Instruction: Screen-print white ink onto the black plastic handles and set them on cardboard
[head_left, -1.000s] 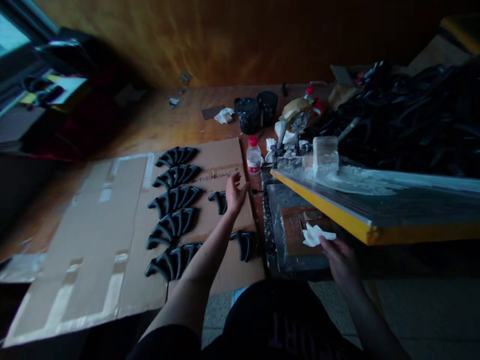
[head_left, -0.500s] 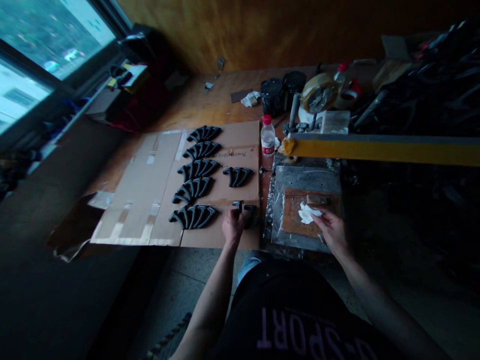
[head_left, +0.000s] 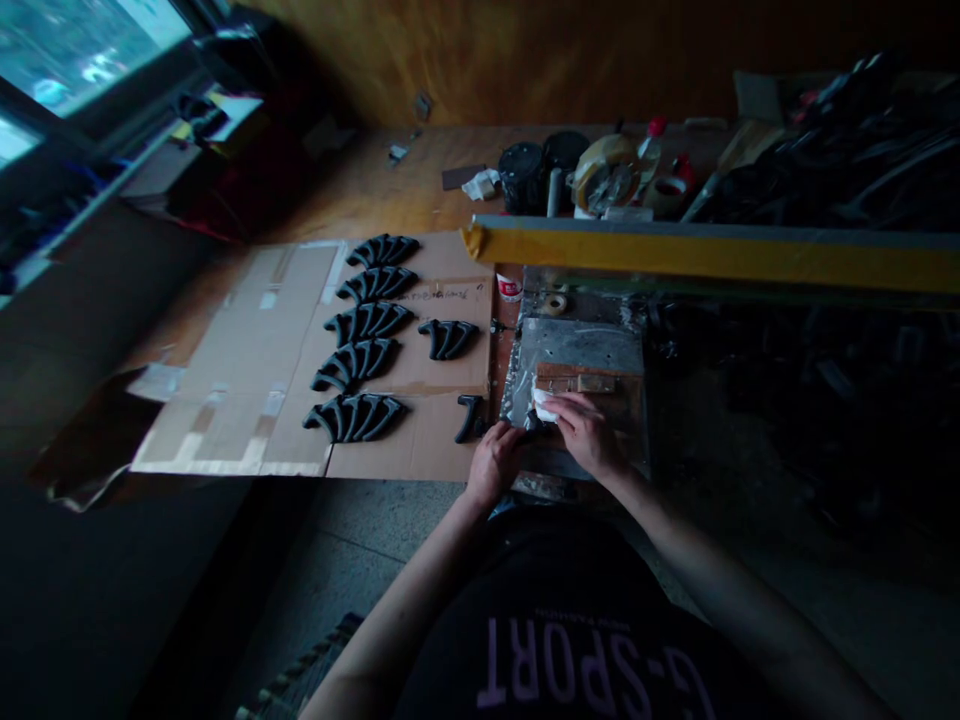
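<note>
My left hand (head_left: 495,462) is closed on one end of a dark curved handle-like part (head_left: 533,421), at the near left edge of the work plate. In my right hand (head_left: 589,436) is a crumpled white cloth or tissue (head_left: 544,404), pinched at that part's other end. The fingers hide most of the part. Left of my left hand, one loose black curved part (head_left: 469,417) lies on the cardboard (head_left: 412,462). Further left, similar black parts (head_left: 358,417) are nested in several groups, with a smaller group (head_left: 448,339) beside them.
A yellow-and-grey bar (head_left: 675,248) juts in from the right above the metal plate (head_left: 562,340), where a brown board (head_left: 622,405) lies. Behind stand black tubs (head_left: 520,175), a large tape roll (head_left: 606,175) and a bottle (head_left: 651,145). Dark parts are heaped at right (head_left: 862,180).
My left hand has lifted a black part off the cardboard and carried it right. My right hand has brought the white cloth left onto it. The view has shifted to the right.
</note>
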